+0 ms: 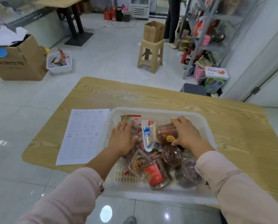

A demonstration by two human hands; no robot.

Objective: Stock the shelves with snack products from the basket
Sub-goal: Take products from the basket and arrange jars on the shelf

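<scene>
A white plastic basket full of snacks sits on a wooden table in front of me. Inside lie a white pouch with a blue label, a red-labelled jar, clear round tubs and several packets. My left hand lies flat on packets at the basket's left side. My right hand curls around a dark red snack pack at the back right. Metal shelves with goods stand far right across the floor.
A printed sheet lies left of the basket. On the tiled floor stand a beige stool with a cardboard box, another white basket, a big carton and a person by the shelves.
</scene>
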